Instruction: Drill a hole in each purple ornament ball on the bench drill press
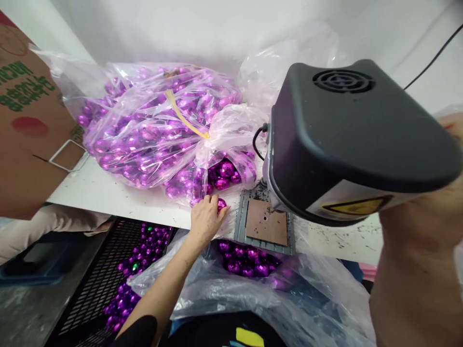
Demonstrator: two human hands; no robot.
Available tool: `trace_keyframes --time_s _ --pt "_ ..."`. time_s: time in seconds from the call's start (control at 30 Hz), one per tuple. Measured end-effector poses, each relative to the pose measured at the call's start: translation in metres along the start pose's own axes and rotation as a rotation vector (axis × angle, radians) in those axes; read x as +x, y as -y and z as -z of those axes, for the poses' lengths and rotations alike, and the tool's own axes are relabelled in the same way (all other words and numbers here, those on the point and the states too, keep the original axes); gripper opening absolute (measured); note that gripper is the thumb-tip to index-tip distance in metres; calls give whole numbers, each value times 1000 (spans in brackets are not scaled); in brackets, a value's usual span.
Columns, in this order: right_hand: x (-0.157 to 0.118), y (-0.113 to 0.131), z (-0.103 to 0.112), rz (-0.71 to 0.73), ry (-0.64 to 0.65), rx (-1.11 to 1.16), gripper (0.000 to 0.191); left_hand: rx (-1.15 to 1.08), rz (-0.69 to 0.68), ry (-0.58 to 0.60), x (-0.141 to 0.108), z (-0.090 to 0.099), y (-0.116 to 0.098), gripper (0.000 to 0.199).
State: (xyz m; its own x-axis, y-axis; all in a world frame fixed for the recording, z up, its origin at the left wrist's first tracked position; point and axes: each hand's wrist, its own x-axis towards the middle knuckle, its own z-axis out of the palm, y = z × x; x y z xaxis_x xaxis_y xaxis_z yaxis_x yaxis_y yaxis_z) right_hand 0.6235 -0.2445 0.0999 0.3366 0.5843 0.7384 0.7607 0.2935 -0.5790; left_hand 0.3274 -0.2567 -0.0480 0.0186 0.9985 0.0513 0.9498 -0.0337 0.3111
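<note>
My left hand (208,217) is closed around a shiny purple ball (221,205) at the table's front edge, beside the opening of a clear plastic bag (144,130) full of purple balls. A yellow tie lies across that bag. On the right, my right hand (427,212) is at the lever side of a black press machine (347,130) with a warning label; its fingers are mostly hidden behind the machine. Under the machine sits a grey metal base with a brown square plate (266,221) that has a small hole and dark specks.
Over my lap, an open plastic bag (202,299) holds more purple balls (248,260). A black crate (94,284) with purple balls stands at the lower left. A cardboard box (29,144) is at the left, near another person's leg (61,224). Dark flecks dot the white table (340,238).
</note>
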Motion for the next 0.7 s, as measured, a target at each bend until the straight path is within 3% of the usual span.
trace_keyframes --time_s 0.1,0.23,0.33,0.47,0.7 --pt "3 10 -2 -13 7 -24 27 -483 33 66 -3 9 -6 47" --pt "4 12 -2 -21 11 -8 32 -1380 135 451 -11 5 -23 51" --pt "4 13 -1 -38 26 6 34 -1674 217 608 -12 -11 -39 46" --pt "5 16 1 -48 46 -12 34 -1681 219 522 -9 -33 -53 44" --pt "6 16 1 -63 56 38 38 -1257 -40 208 -19 -56 -71 52"
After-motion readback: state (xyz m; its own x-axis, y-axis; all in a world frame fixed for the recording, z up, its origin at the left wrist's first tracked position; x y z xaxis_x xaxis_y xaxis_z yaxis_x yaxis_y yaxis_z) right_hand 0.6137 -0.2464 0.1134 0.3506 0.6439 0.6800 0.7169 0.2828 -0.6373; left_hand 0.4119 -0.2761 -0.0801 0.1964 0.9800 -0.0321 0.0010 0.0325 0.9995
